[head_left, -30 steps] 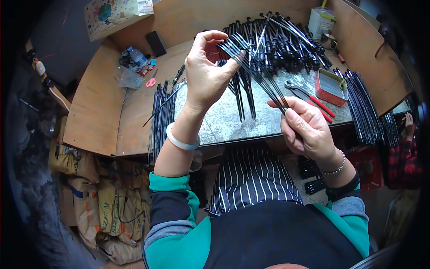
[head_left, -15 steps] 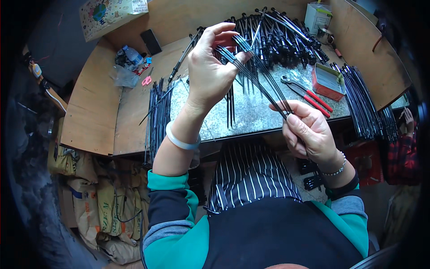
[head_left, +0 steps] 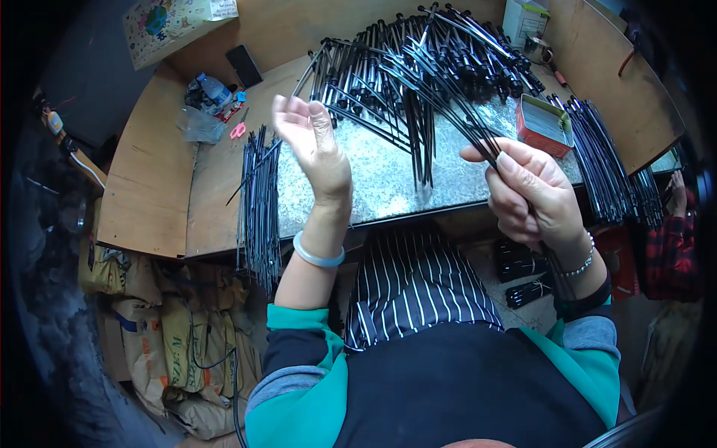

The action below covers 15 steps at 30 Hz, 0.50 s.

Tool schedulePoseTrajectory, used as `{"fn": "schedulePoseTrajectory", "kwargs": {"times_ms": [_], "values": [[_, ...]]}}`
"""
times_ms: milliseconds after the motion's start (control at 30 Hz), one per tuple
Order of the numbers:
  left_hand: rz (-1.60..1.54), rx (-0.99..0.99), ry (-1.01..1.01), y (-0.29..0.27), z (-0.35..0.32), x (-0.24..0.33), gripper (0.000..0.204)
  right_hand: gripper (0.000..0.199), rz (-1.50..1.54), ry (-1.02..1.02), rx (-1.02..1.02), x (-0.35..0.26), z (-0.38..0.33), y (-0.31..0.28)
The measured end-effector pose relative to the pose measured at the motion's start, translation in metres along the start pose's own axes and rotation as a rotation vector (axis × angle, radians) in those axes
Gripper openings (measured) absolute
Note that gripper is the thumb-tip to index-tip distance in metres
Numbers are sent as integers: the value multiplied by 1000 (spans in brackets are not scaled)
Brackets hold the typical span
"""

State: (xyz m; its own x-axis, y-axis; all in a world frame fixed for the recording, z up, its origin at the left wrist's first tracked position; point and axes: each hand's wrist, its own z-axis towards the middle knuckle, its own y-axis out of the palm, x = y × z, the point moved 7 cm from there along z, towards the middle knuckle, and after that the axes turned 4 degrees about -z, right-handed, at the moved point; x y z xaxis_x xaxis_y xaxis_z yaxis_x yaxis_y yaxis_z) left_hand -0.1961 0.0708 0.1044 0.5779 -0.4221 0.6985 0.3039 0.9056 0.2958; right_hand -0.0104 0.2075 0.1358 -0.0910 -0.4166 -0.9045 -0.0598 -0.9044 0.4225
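Note:
My right hand [head_left: 536,196] pinches the lower end of a bundle of thin black rods [head_left: 464,110], whose upper ends fan out up and to the left. To the left, my left hand [head_left: 317,145] is raised above the bench with its fingers apart and nothing in it. Between the hands, a few black rods [head_left: 420,145] lie on the speckled bench top [head_left: 358,179]. A large heap of black rods with thicker ends [head_left: 373,63] spreads behind them.
More black rods stand bunched at the left bench edge [head_left: 259,198] and the right edge [head_left: 597,168]. A red tin [head_left: 541,142] sits near my right hand. Pink scissors [head_left: 237,131], a plastic bottle [head_left: 214,89] and a phone [head_left: 244,66] lie at left. Another person's hand [head_left: 678,193] shows at far right.
My left hand has come off the upper ends of the rods and moved left, opening. My right hand still holds the bundle, a little higher and further right; the red-handled pliers are now hidden.

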Motion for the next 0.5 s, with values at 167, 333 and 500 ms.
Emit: {"fn": "schedulePoseTrajectory", "kwargs": {"times_ms": [167, 333, 500], "values": [[-1423, -527, -789, 68, -28, -45, 35, 32, -122, -49, -12, 3, -14, -6], [-568, -436, -499, 92, 5, -13, 27, 24, -489, -168, 24, 37, -48, -29], [-365, -725, -228, 101, -31, -14, 22, 10, -1167, -425, 107, 141, -39, -78]]}}
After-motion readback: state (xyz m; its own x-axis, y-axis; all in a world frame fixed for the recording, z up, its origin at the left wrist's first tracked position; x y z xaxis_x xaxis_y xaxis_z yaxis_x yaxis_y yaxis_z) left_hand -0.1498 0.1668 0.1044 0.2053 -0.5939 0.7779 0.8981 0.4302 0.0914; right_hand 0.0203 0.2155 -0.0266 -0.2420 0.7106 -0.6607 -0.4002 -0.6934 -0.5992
